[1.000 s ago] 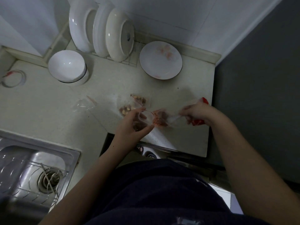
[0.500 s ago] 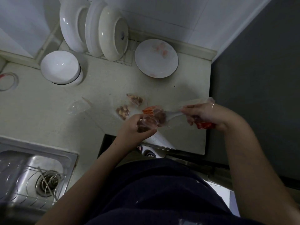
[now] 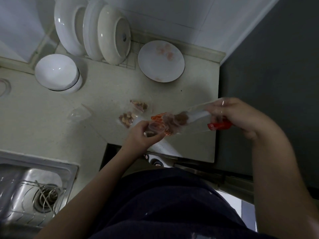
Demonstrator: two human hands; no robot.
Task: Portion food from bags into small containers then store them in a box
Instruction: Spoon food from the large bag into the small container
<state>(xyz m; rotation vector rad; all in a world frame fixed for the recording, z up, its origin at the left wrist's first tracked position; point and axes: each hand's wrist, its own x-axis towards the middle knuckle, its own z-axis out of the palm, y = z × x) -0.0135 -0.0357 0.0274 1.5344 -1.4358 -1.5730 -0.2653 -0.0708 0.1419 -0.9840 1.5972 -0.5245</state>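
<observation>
My right hand (image 3: pixel 231 116) grips the raised end of a clear food bag (image 3: pixel 174 120) with red-orange print, tilted down to the left. Brown food sits near the bag's lower mouth. My left hand (image 3: pixel 141 135) holds a small clear container (image 3: pixel 153 128) right at that mouth, just above the counter. Two small clear portions of nuts (image 3: pixel 126 118) (image 3: pixel 139 105) lie on the counter just behind my left hand. An empty small clear container (image 3: pixel 78 113) lies further left.
An upturned white bowl (image 3: pixel 57 73) stands at the back left, plates in a rack (image 3: pixel 96 33) behind it, and a flat plate (image 3: pixel 161 61) at the back. A steel sink (image 3: pixel 32 190) is at the lower left. The counter ends at a dark wall (image 3: pixel 269 100) on the right.
My right hand has lifted the bag's end up and to the right, tilting the bag more steeply toward the container. My left hand has stayed almost in place.
</observation>
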